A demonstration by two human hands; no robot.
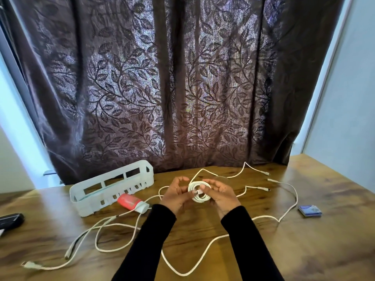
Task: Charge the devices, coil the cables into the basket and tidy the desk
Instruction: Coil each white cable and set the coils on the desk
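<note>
A white cable wound into a small coil [199,193] is held between my two hands above the middle of the wooden desk [304,246]. My left hand [176,196] grips its left side with curled fingers. My right hand [220,196] holds its right side, thumb pressed on the cable's plug end. A pale plastic basket [110,188] with slotted walls lies to the left of my hands. Several loose white cables [113,234] sprawl over the desk, some with free plugs at the back right [265,173] and front left [30,264].
A red device with a white charger [133,202] lies against the basket's front. A black device [11,220] sits at the desk's left edge, a small blue box [310,210] at the right. A dark leaf-patterned curtain [172,88] hangs behind the desk.
</note>
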